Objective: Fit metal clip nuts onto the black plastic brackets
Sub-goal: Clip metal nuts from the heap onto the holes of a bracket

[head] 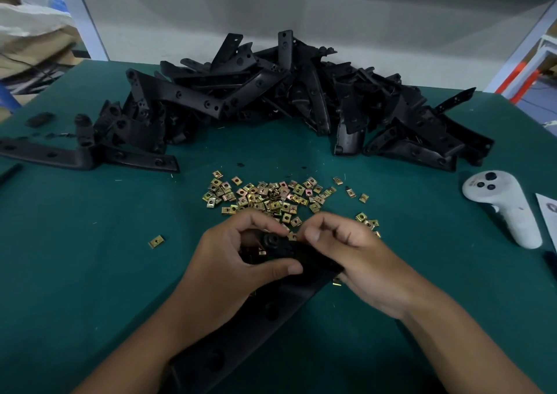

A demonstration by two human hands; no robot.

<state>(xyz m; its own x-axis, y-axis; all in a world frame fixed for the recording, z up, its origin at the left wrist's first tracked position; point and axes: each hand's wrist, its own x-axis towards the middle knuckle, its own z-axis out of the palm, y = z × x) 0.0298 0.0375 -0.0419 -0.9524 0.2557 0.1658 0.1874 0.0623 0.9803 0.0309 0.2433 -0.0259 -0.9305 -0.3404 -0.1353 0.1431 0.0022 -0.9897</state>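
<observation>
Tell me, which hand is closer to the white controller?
Right. The right hand is between the white controller and the left hand, which sits farther away.

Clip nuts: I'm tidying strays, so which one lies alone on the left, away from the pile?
The lone clip nut on the green mat, left of the left hand, apart from the main scatter.
</observation>
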